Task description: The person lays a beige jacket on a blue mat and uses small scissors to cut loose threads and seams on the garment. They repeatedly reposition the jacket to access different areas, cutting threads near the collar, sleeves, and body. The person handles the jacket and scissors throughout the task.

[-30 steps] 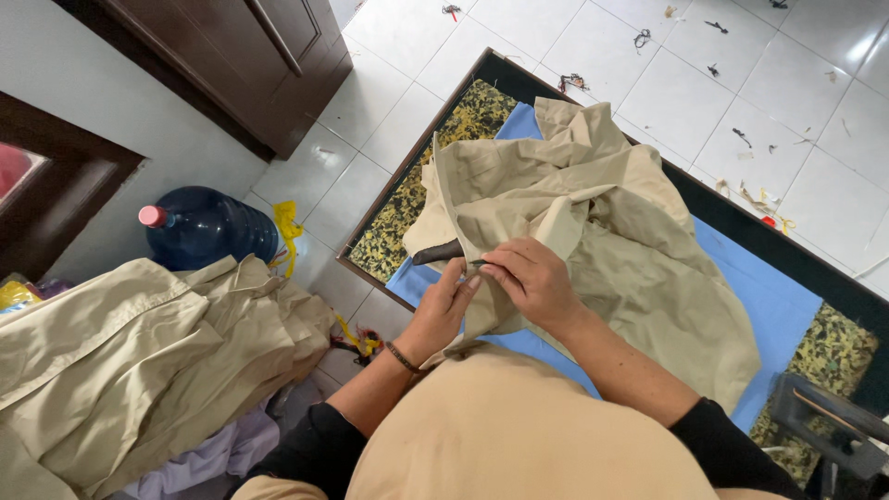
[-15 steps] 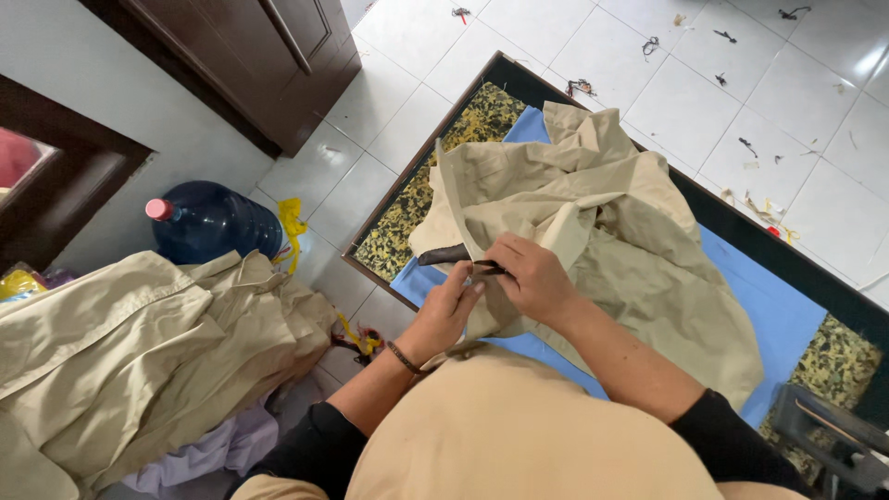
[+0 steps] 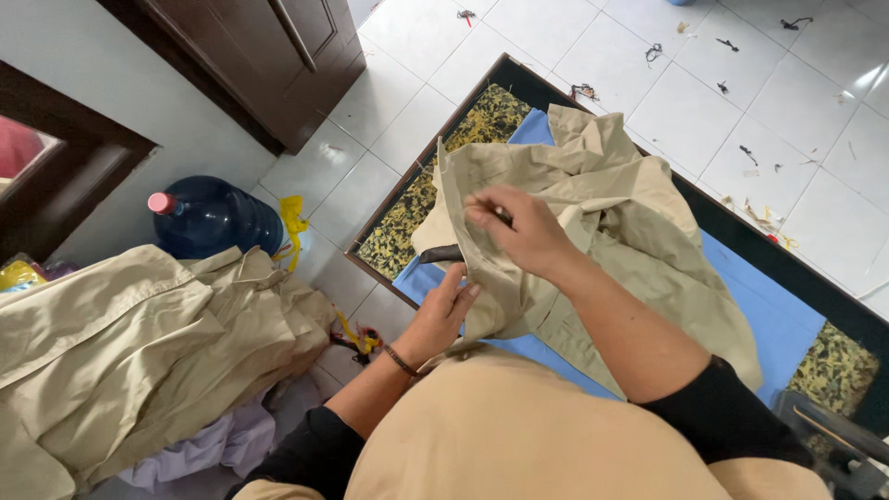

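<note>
Your right hand pinched a fold of the khaki shirt, lifting it off the table. Your left hand gripped the shirt's lower edge, fingers curled under.

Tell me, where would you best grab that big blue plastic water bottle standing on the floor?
Probably at the narrow neck just under its pink cap, coming from above. The big blue plastic water bottle stands upright with its cap end free, while its round body looks too wide for one hand and is crowded by the heap of beige garments beside it.
</note>
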